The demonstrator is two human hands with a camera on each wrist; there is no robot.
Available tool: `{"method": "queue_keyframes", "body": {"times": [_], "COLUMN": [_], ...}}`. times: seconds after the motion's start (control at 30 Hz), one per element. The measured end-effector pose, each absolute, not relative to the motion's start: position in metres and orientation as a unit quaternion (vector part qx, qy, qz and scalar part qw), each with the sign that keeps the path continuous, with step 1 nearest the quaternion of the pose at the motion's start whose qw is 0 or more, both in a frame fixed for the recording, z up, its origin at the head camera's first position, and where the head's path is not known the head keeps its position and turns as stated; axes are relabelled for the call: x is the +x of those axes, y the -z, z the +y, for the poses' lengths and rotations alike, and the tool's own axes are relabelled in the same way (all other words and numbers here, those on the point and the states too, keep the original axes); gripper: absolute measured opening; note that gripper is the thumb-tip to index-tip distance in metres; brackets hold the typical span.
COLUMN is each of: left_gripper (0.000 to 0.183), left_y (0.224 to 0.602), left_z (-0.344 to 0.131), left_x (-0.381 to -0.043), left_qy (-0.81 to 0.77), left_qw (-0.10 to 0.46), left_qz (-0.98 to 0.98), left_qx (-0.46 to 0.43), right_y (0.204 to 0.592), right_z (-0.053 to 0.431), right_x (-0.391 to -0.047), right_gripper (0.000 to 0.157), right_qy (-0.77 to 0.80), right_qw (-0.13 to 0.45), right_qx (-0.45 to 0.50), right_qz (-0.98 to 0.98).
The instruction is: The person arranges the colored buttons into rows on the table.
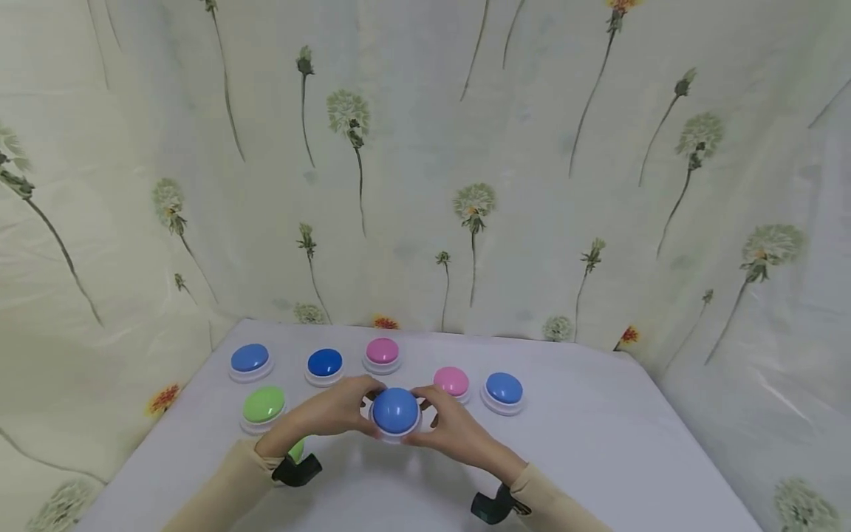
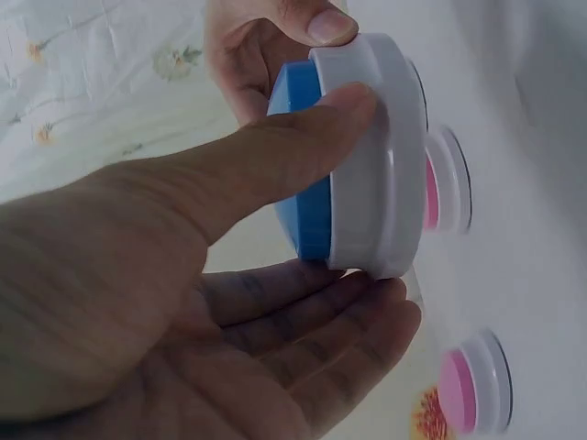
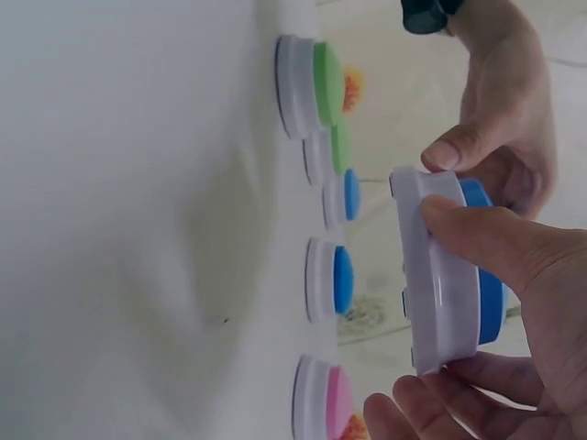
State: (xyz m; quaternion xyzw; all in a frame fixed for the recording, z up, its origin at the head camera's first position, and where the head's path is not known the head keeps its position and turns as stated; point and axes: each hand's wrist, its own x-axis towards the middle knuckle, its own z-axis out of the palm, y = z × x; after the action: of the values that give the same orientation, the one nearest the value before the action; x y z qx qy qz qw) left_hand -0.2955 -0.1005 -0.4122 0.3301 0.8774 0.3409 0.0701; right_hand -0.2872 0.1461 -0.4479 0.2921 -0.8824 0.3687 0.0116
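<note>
left hand (image 1: 342, 408) and right hand (image 1: 459, 434): both grasping one round button with glossy blue dome and stepped white base (image 1: 395, 411), raised above the smooth white table (image 1: 572, 458). base holds the dome seated in its ring. thumbs on the near side, fingers bent to the far side; forearms angled inward. on the table: three blue-domed buttons (image 1: 503, 389), two pink-domed buttons (image 1: 382, 351), two green-domed buttons (image 1: 263, 404), one partly hidden by the left wrist. backdrop: creased pale sheet (image 1: 405, 162), dandelion print.
</note>
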Motion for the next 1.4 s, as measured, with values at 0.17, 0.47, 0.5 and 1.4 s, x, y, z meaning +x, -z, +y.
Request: {"method": "queue_keyframes", "body": {"times": [0.17, 0.47, 0.5, 1.4], "left_gripper": [0.061, 0.06, 0.061, 0.067], "left_y": [0.416, 0.421, 0.422, 0.464], "left_z": [-0.077, -0.029, -0.024, 0.122], "left_x": [-0.29, -0.28, -0.279, -0.284], "left_qy": [-0.338, -0.339, -0.34, -0.378], "left_qw": [0.085, 0.092, 0.092, 0.036], "left_qz": [0.874, 0.862, 0.859, 0.826], "left_qx": [0.338, 0.367, 0.37, 0.416], "right_y": [0.448, 0.458, 0.458, 0.479], "right_z": [0.17, 0.216, 0.221, 0.348], "right_x": [-0.272, -0.247, -0.244, -0.226], "right_gripper": [0.072, 0.067, 0.067, 0.071], "right_qy": [-0.358, -0.36, -0.358, -0.328], "right_qw": [0.031, 0.068, 0.075, 0.078], "right_qx": [0.28, 0.234, 0.23, 0.068], "right_qz": [-0.89, -0.901, -0.902, -0.939]}}
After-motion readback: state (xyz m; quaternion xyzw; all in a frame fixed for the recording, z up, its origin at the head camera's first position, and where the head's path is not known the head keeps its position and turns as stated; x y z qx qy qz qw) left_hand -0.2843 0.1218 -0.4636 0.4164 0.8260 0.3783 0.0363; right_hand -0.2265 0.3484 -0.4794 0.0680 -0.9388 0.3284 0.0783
